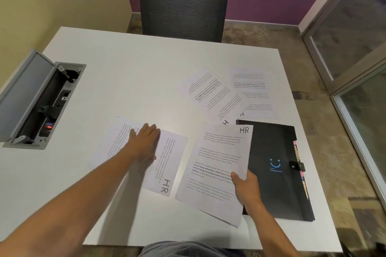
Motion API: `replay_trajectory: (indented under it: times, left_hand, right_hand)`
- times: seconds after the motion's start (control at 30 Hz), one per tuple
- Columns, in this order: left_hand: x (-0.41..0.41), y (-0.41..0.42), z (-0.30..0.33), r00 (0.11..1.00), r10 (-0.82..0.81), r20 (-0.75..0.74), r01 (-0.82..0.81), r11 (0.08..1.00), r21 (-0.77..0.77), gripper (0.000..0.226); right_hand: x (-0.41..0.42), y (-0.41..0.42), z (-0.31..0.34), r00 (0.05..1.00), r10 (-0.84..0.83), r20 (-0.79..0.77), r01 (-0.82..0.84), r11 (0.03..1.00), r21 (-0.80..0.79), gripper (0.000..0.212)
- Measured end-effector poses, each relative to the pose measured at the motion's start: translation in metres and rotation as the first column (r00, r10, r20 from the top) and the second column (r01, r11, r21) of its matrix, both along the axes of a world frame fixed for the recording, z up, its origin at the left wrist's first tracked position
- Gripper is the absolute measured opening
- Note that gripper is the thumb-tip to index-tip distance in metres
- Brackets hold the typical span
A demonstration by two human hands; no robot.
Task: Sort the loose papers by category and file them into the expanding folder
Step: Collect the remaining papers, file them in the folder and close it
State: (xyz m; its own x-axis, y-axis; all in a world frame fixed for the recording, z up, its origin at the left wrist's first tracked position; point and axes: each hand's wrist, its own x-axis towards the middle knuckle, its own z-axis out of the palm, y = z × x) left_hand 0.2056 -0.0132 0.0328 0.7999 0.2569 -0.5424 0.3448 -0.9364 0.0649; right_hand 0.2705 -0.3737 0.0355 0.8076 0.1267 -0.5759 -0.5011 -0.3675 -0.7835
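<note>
Hidden/unclear: body text on all sheets too small to read; only the handwritten "HR" marks are legible. Far sheets (229, 93) lie upside down to the viewer, and their corner marks are partly covered by the held sheet. Folder's left edge sits behind the held sheet; its tabs show only as a coloured strip on the right edge. Box interior dark, parts hard to make out.
Left hand (144, 142): flat, fingers straight, pressing down on the left sheets (163, 160), which overlap on the surface (129, 73); the top one is marked "HR" at its near corner.
Right hand (245, 185): grips the HR sheet (217, 165) at its right edge, thumb on top, fingers behind; sheet's near part seems lifted off the surface.
Folder (275, 173): black expanding folder w/ blue smiley, closed by a snap strap, lying flat at right, just right of the right hand, well apart from the left hand.
Far sheets: fanned, overlapping, just beyond the folder and held sheet.
Box (41, 100): grey cable box set in the surface at far left, lid open.
Chair (183, 2): grey mesh back, at the far side.
</note>
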Motion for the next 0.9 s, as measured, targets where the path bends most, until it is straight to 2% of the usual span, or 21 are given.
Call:
replay_trajectory:
  times: [0.13, 0.27, 0.4, 0.47, 0.57, 0.63, 0.73, 0.9]
  left_hand:
    - [0.017, 0.006, 0.003, 0.998, -0.021, -0.062, 0.023, 0.999, 0.045, 0.119]
    - [0.033, 0.002, 0.006, 0.994, -0.082, -0.071, 0.093, 0.982, 0.166, 0.112]
    - [0.030, 0.007, 0.004, 0.992, -0.070, -0.105, 0.091, 0.975, 0.203, 0.105]
    - [0.022, 0.011, 0.003, 0.996, -0.012, -0.093, 0.028, 0.984, 0.178, 0.099]
    - [0.010, 0.015, 0.002, 0.993, 0.114, -0.002, -0.113, 0.990, 0.089, 0.077]
    - [0.003, 0.018, 0.002, 0.964, 0.250, 0.088, -0.246, 0.968, -0.052, 0.054]
    - [-0.007, 0.020, 0.009, 0.854, 0.488, 0.181, -0.400, 0.837, -0.372, 0.034]
    - [-0.024, 0.017, 0.041, 0.710, 0.659, 0.250, -0.406, 0.672, -0.619, 0.028]
  right_hand:
    - [0.000, -0.006, 0.002, 1.000, 0.004, 0.014, -0.004, 0.999, -0.032, 0.024]
    - [0.000, -0.009, 0.003, 1.000, 0.003, 0.005, -0.002, 0.999, -0.039, 0.023]
    - [0.002, -0.014, 0.002, 1.000, -0.012, 0.026, 0.014, 0.999, -0.044, 0.025]
    - [0.002, -0.017, 0.000, 0.999, -0.016, 0.029, 0.018, 0.999, -0.044, 0.026]
    - [0.003, -0.017, -0.004, 1.000, -0.009, 0.019, 0.009, 0.999, -0.040, 0.026]
    - [0.004, -0.014, -0.006, 1.000, -0.005, 0.012, 0.005, 0.999, -0.038, 0.026]
    - [0.007, -0.009, -0.009, 1.000, 0.009, -0.004, -0.009, 1.000, -0.025, 0.025]
    - [0.012, -0.002, -0.010, 1.000, 0.030, -0.008, -0.030, 1.000, 0.003, 0.031]
